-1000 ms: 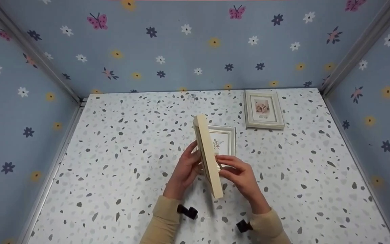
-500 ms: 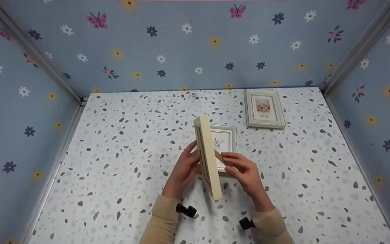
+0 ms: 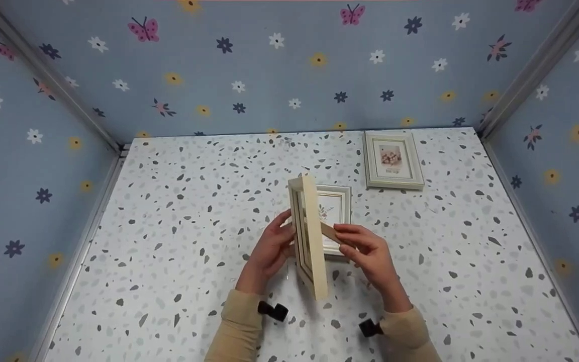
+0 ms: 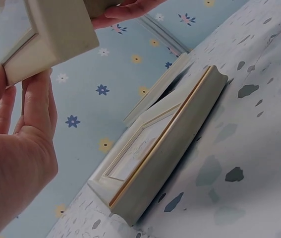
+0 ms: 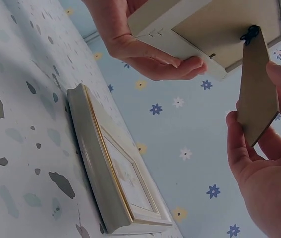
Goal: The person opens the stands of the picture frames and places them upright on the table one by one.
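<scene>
A cream picture frame point(image 3: 315, 241) is held up on edge above the table, its front turned left. My left hand point(image 3: 271, 246) grips its left side, thumb on the front and fingers behind, as the left wrist view shows. On the frame's back, a brown easel stand point(image 5: 259, 91) swings out from a dark hinge. My right hand point(image 3: 367, 251) pinches the free end of that stand between thumb and fingers. Just behind the held frame, a second picture frame point(image 3: 342, 201) with a plant print lies face up on the table, partly hidden.
Another picture frame point(image 3: 394, 161) with a pink flower print lies face up at the table's back right. The speckled table point(image 3: 194, 201) is bounded by blue flowered walls point(image 3: 259, 65) at the back and both sides.
My right hand has moved right, pulling the easel stand farther out from the frame's back. The held frame has turned slightly, so more of its front shows.
</scene>
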Demonstrator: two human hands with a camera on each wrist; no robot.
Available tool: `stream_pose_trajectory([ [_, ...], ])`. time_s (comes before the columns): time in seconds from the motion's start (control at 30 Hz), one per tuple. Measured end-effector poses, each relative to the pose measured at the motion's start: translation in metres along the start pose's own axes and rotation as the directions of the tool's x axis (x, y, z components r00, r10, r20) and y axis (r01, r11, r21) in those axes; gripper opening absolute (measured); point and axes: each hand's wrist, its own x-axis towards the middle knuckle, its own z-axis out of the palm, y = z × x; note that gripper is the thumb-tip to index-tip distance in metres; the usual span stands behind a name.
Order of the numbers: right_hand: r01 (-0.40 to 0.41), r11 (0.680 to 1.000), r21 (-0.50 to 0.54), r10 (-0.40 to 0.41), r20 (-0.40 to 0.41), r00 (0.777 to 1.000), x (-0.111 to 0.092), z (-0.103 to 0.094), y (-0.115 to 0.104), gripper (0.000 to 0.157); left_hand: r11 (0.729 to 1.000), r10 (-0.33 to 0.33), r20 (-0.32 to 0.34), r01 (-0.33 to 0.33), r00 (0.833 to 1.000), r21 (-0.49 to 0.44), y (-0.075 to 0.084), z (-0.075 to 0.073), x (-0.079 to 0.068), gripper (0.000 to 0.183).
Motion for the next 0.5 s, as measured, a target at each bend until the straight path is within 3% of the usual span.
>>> stream_pose_trajectory([
  [0.27, 0.016, 1.0, 0.002, -0.016, 0.017, 1.0, -0.0005, -0.002, 0.0014, 0.025, 1.0, -0.024, 0.026, 0.023, 0.999, 0.018, 0.0026, -0.0045, 0.0008, 0.044],
  [0.5, -0.019, 1.0, 0.024, 0.019, 0.025, 1.0, -0.0014, 0.0009, 0.0044, 0.032, 1.0, -0.011, 0.028, 0.011, 1.0, 0.0, 0.0024, -0.0038, 0.001, 0.042],
])
